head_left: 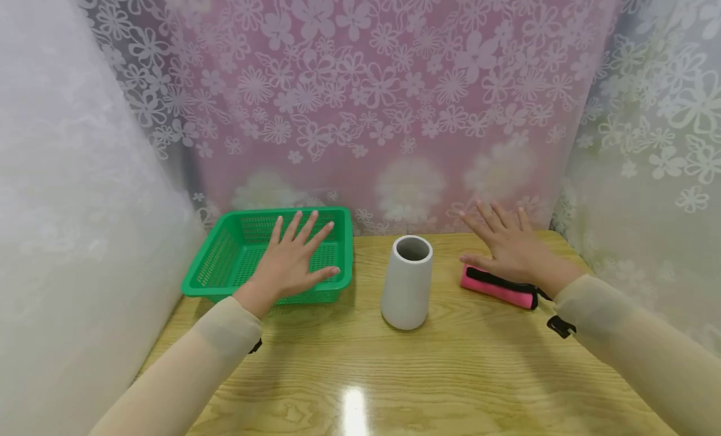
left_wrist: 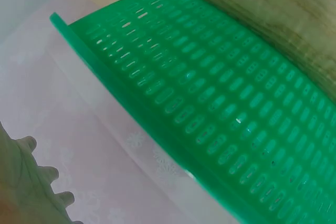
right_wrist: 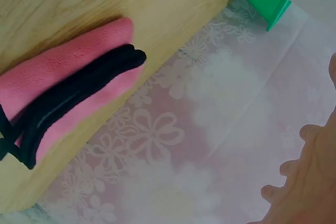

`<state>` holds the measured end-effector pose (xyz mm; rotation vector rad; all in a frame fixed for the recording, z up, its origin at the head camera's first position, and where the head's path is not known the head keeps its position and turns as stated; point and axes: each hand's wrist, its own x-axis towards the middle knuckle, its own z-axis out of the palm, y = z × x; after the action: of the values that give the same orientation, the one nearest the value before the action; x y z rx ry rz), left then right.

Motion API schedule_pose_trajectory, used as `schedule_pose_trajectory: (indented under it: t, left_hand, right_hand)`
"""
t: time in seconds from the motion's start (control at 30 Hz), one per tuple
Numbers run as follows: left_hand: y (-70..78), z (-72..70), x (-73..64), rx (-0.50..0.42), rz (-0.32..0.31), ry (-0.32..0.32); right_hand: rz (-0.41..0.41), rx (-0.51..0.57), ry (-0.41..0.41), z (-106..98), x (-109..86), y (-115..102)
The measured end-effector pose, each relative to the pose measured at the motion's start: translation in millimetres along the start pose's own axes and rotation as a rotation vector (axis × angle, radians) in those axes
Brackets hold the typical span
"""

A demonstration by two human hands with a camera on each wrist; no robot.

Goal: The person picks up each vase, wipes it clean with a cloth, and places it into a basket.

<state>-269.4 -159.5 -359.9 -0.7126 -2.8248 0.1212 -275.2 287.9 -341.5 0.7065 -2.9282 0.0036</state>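
My left hand (head_left: 290, 261), fingers spread and straight, hovers over the green plastic basket (head_left: 197, 284) at the left of the table. Slotted basket walls (left_wrist: 210, 103) fill much of the left wrist view, with that hand's fingertips at the lower left. On the other side, my right hand (head_left: 509, 248) is also spread flat, holding nothing, above a pink rolled cloth (head_left: 496, 290) with black trim. In the right wrist view the pink cloth (right_wrist: 68, 59) lies on the table, black strips along it. Between the hands a white tapered vase (head_left: 407, 292) stands upright, its dark opening facing up.
The wood-grain table (head_left: 315, 373) carries all these things. Behind it hangs a pink floral curtain (head_left: 360, 111), with a pale sheet (head_left: 84, 204) at the left and another floral curtain (head_left: 648, 173) at the right.
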Motion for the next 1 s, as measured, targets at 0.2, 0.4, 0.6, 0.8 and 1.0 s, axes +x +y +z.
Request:
schedule_pose_trajectory:
  t: [0.2, 0.4, 0.6, 0.8, 1.0]
  left_hand:
    - [0.9, 5.7, -2.1, 0.004, 0.005, 0.017]
    - [2.7, 7.4, -4.7, -0.021, 0.004, 0.010]
    - [6.3, 10.3, -6.1, -0.034, 0.001, 0.018]
    - [11.3, 14.5, -7.0, -0.065, 0.006, 0.022]
    - [17.8, 17.5, -6.9, -0.083, 0.022, 0.044]
  right_hand:
    - [0.006, 0.010, -0.015, 4.4, -2.3, 2.0]
    - [0.006, 0.039, -0.032, 9.7, -4.3, 2.8]
    - [0.001, 0.043, -0.039, 16.9, -6.4, 5.2]
    - [-0.001, 0.046, -0.046, 25.2, -7.1, 7.2]
    - [0.008, 0.048, -0.034, 34.1, -8.6, 10.3]
